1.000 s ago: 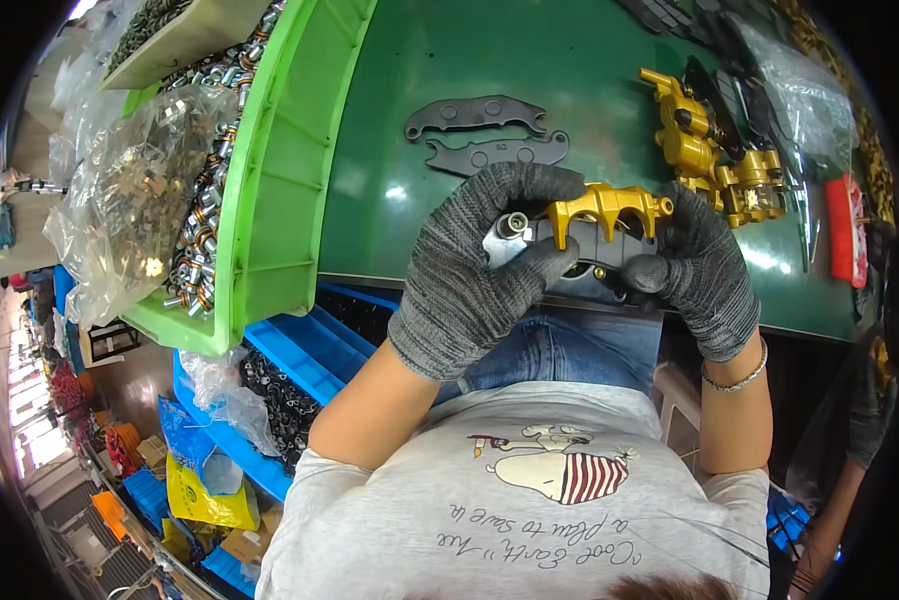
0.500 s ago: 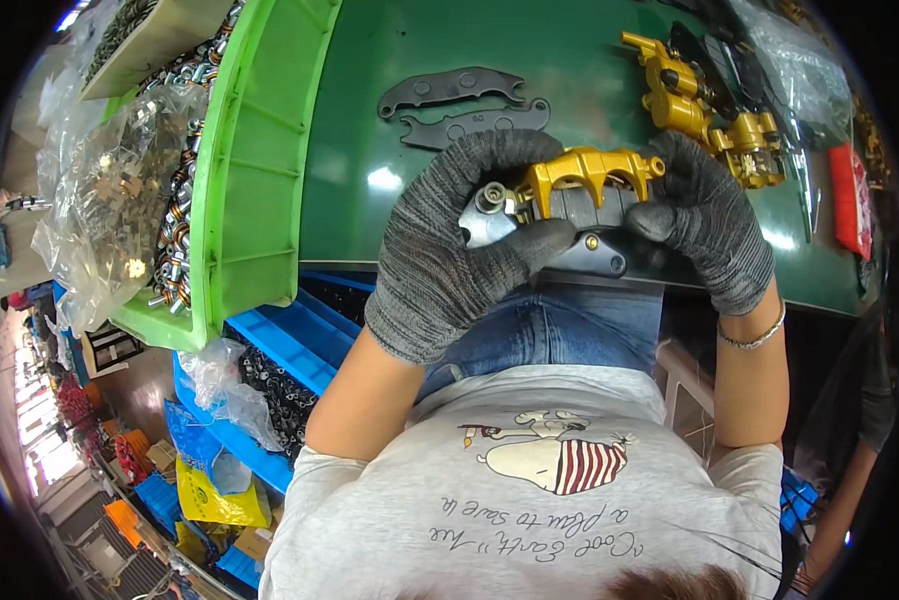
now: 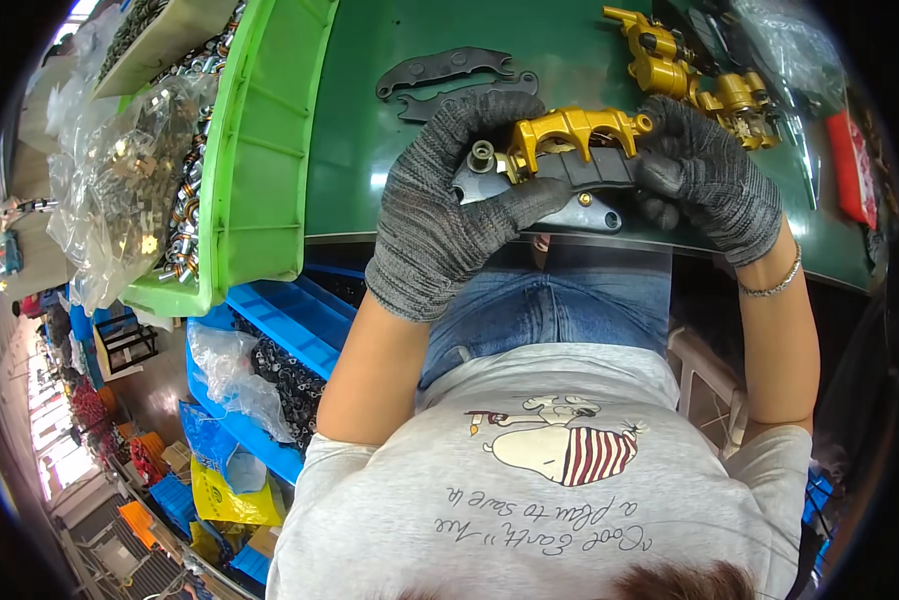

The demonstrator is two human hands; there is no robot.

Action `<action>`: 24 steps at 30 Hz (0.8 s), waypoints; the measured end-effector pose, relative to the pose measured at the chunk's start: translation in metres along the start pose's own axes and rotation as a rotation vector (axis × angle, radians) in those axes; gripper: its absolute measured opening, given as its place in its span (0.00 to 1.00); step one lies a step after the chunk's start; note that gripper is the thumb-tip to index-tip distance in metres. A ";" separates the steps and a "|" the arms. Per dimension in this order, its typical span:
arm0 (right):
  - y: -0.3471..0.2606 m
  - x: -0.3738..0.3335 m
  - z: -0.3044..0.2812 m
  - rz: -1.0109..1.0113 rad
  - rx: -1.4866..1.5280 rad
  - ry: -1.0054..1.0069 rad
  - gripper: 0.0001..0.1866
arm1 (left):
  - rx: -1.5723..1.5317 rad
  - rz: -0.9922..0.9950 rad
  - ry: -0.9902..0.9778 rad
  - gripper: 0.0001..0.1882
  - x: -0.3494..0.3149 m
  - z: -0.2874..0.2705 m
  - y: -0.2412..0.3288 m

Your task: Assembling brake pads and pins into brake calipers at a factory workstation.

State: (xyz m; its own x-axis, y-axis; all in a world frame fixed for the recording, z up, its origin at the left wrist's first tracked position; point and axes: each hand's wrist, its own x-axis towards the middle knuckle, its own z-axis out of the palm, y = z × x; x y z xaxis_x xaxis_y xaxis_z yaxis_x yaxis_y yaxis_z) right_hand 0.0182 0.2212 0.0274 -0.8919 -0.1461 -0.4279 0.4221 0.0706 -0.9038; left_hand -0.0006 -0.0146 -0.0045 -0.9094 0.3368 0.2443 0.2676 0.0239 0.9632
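Note:
My left hand (image 3: pixel 434 220), in a dark grey knitted glove, is closed round the left end of a gold brake caliper (image 3: pixel 559 128), its thumb lying across the near side. A silver metal bracket (image 3: pixel 587 214) with a bolt shows below the caliper. In the caliper's opening sits a dark brake pad (image 3: pixel 599 172). My gloved right hand (image 3: pixel 714 180) pinches at the pad's right end, thumb on the near side; its other fingers are partly hidden behind the caliper. Beyond my left hand, two loose black brake pads (image 3: pixel 444 66) lie on the green tabletop (image 3: pixel 349 130).
A green bin (image 3: pixel 259 170) of small metal fittings and a plastic bag (image 3: pixel 124 190) stands at the left. Below it are blue trays (image 3: pixel 304 330) with black parts. More gold calipers (image 3: pixel 659 75) lie at the far right, near a red packet (image 3: pixel 849 170).
Both hands and the caliper appear slightly farther up in the view. The brake pad now shows more below the gold body, and my right hand's fingers have shifted to its right end.

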 end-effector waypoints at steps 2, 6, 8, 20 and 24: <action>0.001 -0.003 0.001 0.042 0.091 -0.048 0.29 | 0.032 0.012 0.007 0.30 0.000 -0.001 -0.001; 0.009 -0.004 -0.001 0.061 0.129 -0.082 0.29 | -0.014 0.024 -0.029 0.30 0.002 -0.002 -0.002; 0.013 -0.003 0.003 0.055 0.141 -0.058 0.29 | -0.038 0.013 -0.026 0.29 0.002 -0.001 -0.003; 0.006 0.001 0.004 0.122 0.117 -0.045 0.23 | -0.027 0.019 0.029 0.26 0.002 0.003 -0.001; 0.002 0.005 0.004 0.156 0.084 -0.065 0.24 | 0.031 -0.011 0.030 0.24 0.002 0.004 0.007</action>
State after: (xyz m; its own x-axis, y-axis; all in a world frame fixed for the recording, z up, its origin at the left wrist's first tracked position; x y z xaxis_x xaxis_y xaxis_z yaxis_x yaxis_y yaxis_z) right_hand 0.0151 0.2168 0.0239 -0.8033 -0.2036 -0.5597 0.5690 0.0149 -0.8222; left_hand 0.0004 -0.0103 0.0025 -0.9213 0.3081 0.2374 0.2670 0.0569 0.9620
